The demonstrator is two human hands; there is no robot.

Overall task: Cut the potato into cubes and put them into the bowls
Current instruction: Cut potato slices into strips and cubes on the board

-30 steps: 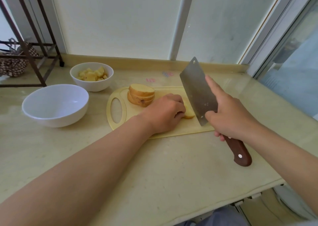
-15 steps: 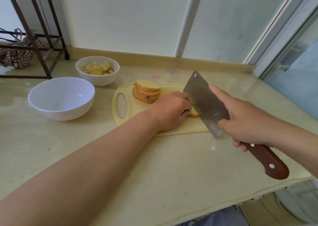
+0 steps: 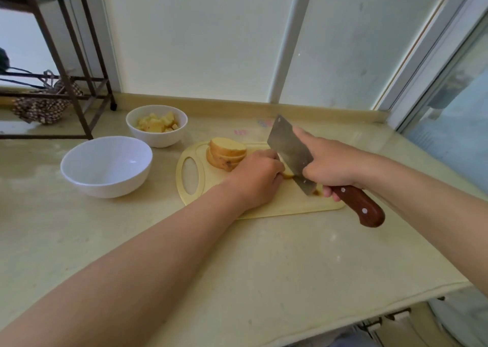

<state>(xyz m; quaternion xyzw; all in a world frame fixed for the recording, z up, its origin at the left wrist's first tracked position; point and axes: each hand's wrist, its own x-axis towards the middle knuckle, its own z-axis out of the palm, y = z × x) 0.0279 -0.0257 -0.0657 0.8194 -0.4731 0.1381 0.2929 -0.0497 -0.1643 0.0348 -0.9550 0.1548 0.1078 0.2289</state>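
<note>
Pale stone counter [image 3: 237,267] runs under both forearms. On it, the right hand [image 3: 330,164] grips the knife [image 3: 289,151] by its wooden handle, with the forefinger along the blade and the lower corner down at the cutting board [image 3: 277,206]. Just left of the blade, the left hand [image 3: 257,179] curls its fingers over a potato piece [image 3: 287,175], pinning it to the board. Beyond that hand sits a stack of potato slices [image 3: 227,152]. Farther to its left stands an empty white bowl [image 3: 105,185]; behind that, a smaller bowl [image 3: 158,140] holds potato cubes [image 3: 158,125].
</note>
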